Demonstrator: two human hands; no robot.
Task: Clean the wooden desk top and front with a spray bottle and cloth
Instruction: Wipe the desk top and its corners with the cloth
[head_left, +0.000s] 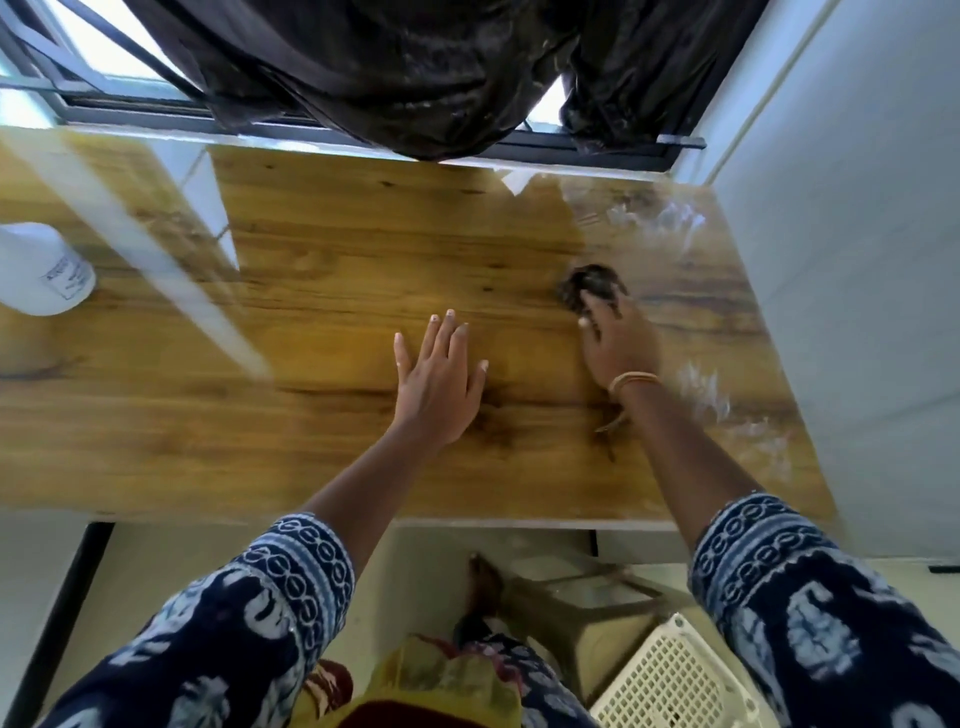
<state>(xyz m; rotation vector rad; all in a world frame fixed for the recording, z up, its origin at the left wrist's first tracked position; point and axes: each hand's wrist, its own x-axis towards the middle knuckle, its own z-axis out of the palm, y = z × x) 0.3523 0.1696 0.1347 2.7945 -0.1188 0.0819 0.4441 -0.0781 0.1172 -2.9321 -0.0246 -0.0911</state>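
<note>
The wooden desk top fills the middle of the view. My left hand lies flat on it with fingers spread and straight. Right of it, my right hand presses a small dark cloth against the wood, fingers over the cloth, the image blurred there. Wet streaks shine on the desk's right side. A white spray bottle stands at the far left edge of the desk, away from both hands.
A dark curtain hangs over the window at the desk's back edge. A white wall borders the desk on the right. Below the front edge are a stool and a cream perforated basket.
</note>
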